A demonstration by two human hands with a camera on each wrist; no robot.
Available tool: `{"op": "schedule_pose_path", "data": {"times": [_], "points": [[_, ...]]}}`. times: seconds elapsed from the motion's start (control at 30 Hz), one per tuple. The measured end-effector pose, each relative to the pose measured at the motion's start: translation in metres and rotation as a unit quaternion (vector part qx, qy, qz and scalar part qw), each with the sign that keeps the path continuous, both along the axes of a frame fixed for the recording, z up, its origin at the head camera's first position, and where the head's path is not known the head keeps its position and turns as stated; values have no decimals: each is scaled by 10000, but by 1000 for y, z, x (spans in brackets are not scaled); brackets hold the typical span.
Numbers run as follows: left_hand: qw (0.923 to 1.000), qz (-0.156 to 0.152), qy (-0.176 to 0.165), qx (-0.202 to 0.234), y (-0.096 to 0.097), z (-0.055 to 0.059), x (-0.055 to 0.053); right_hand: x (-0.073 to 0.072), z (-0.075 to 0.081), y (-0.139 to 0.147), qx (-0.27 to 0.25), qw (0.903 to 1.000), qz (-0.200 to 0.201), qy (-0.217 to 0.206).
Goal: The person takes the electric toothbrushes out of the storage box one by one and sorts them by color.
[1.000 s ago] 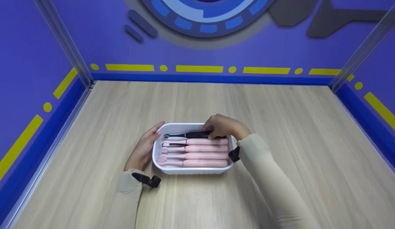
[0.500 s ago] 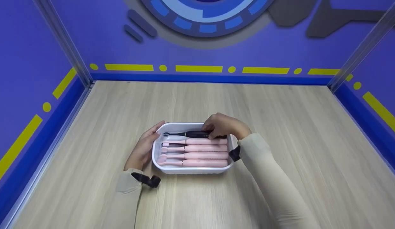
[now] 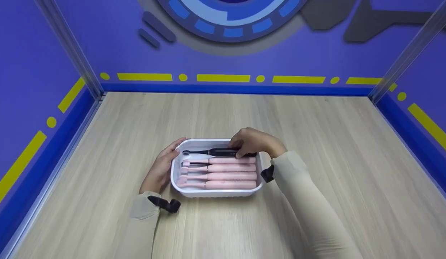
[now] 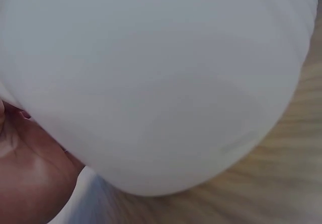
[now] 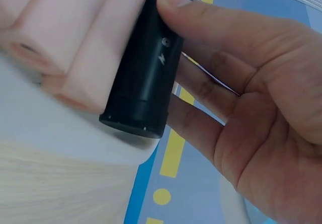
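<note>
A white plastic basket (image 3: pixel 217 193) stands on the table with electric toothbrushes lying side by side in it. My left hand (image 3: pixel 160 169) grips its left end, thumb at the rim and fingers along the outer wall. Near the far wall, my right hand (image 3: pixel 257 141) pinches the handle of a black electric toothbrush (image 3: pixel 221 152) between thumb and fingers. The base of that black handle (image 5: pixel 143 98) shows in the right wrist view, beside the pink ones. Several pink electric toothbrushes (image 3: pixel 231 176) fill the near part, all heads to the left. A thin dark neck (image 3: pixel 199 163) shows beneath them.
The wooden tabletop (image 3: pixel 223 230) surrounds the basket. Blue panels enclose it at the back (image 3: pixel 223 64), left and right. In the left wrist view the basket's outer wall (image 4: pixel 161 83) covers most of the picture.
The head end of the black toothbrush has shifted slightly toward the far wall, widening its gap from the pink ones. My left hand keeps its hold on the basket.
</note>
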State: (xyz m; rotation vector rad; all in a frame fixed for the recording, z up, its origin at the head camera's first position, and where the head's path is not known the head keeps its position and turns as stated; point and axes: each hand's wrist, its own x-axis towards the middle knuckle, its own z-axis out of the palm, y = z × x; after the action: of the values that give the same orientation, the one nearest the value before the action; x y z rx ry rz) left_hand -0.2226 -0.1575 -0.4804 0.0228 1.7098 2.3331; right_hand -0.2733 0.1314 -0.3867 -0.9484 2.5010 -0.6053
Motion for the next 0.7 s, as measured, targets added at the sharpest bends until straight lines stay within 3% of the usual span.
{"op": "schedule_pose_path", "data": {"times": [0.7], "points": [[9998,152,-24,116,2,-1,1,4,4,13,-674,9977,66,89]]}}
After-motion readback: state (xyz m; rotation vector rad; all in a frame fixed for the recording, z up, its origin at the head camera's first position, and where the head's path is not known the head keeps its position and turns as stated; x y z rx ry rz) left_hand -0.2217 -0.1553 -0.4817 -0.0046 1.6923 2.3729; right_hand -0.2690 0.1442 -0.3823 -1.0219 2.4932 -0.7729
